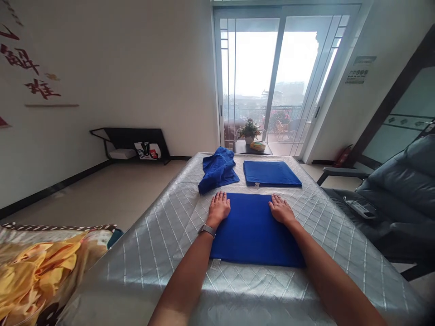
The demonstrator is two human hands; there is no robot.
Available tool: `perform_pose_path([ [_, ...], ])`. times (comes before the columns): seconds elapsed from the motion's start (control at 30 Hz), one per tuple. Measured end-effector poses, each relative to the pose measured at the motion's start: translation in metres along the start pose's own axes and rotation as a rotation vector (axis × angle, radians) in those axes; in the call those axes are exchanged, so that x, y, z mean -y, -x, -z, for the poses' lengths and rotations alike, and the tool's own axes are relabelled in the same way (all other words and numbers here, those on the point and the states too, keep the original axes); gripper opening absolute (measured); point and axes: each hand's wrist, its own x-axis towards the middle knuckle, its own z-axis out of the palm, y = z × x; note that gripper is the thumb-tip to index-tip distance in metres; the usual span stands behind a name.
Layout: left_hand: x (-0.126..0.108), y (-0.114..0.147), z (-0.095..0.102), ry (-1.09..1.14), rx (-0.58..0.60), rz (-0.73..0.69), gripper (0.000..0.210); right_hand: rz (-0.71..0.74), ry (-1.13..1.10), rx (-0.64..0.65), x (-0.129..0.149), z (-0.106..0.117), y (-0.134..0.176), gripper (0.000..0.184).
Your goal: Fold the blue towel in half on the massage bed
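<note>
A blue towel (254, 231), folded into a flat rectangle, lies in front of me on the silver quilted table cover (152, 244). My left hand (219, 209) rests flat on its far left corner, fingers stretched out. On the far right corner lies my right hand (280, 209), also flat with fingers extended. A white label (215, 264) sticks out at the towel's near left edge. Beyond it, a second folded blue towel (272, 173) sits at the right, with a small tag at its near edge. A crumpled blue cloth (219, 170) is heaped at the far left.
Yellow cloth (44, 267) is piled at the lower left. A dark padded armchair (401, 194) stands on the right, a device on its seat. Past the table's far edge, a chair (239, 147) holds a potted plant (249, 131) before the glass sliding doors (253, 63).
</note>
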Motion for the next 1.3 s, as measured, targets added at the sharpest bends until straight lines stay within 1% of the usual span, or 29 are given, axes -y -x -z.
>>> perform_pose_path([
  [0.2, -0.003, 0.002, 0.001, -0.005, -0.024, -0.006, 0.058, 0.021, 0.062, -0.045, 0.002, 0.010, 0.016, 0.063],
  [0.3, -0.002, 0.002, 0.000, -0.017, -0.034, -0.003, 0.057, 0.039, 0.049, -0.062, 0.002, 0.006, 0.028, 0.065],
  [0.37, -0.002, 0.002, 0.000, -0.015, -0.035, -0.007, 0.058, 0.025, 0.024, -0.041, 0.002, 0.000, 0.033, 0.066],
  [0.47, -0.001, 0.001, -0.001, 0.002, -0.025, -0.014, 0.059, 0.003, -0.005, -0.003, 0.002, -0.006, 0.034, 0.067],
  [0.57, -0.001, 0.001, 0.000, 0.001, -0.026, -0.010, 0.059, 0.000, -0.022, 0.009, 0.003, -0.007, 0.034, 0.067],
  [0.63, 0.000, 0.001, 0.002, -0.020, -0.053, 0.001, 0.059, -0.002, -0.032, 0.010, 0.004, -0.005, 0.034, 0.067],
  [0.77, -0.004, 0.007, 0.012, -0.047, -0.159, -0.015, 0.060, -0.003, -0.047, -0.004, 0.007, -0.003, 0.037, 0.067],
  [0.83, -0.017, 0.014, 0.017, -0.039, -0.171, -0.081, 0.061, -0.001, -0.059, -0.016, 0.008, -0.003, 0.038, 0.067],
  [0.9, -0.041, 0.021, 0.018, -0.015, -0.126, -0.206, 0.061, 0.005, -0.075, -0.027, 0.008, -0.005, 0.038, 0.067],
  [1.0, -0.096, 0.028, 0.009, 0.040, -0.026, -0.439, 0.062, 0.015, -0.086, -0.033, 0.006, -0.007, 0.037, 0.068],
  [1.03, -0.115, 0.027, 0.004, 0.057, -0.002, -0.493, 0.062, 0.019, -0.081, -0.032, 0.005, -0.008, 0.037, 0.067],
  [1.07, -0.134, 0.026, 0.000, 0.070, 0.016, -0.529, 0.063, 0.026, -0.072, -0.030, 0.004, -0.008, 0.037, 0.065],
  [1.13, -0.163, 0.020, -0.009, 0.088, 0.048, -0.537, 0.063, 0.045, -0.052, -0.022, 0.002, -0.008, 0.038, 0.064],
  [1.2, -0.176, 0.013, -0.014, 0.098, 0.078, -0.507, 0.061, 0.060, -0.045, -0.012, 0.001, -0.007, 0.039, 0.064],
  [1.23, -0.176, 0.010, -0.016, 0.102, 0.089, -0.487, 0.061, 0.057, -0.051, -0.010, 0.001, -0.006, 0.039, 0.063],
  [1.3, -0.165, 0.007, -0.016, 0.105, 0.100, -0.436, 0.064, 0.041, -0.071, -0.014, 0.003, -0.006, 0.039, 0.063],
])
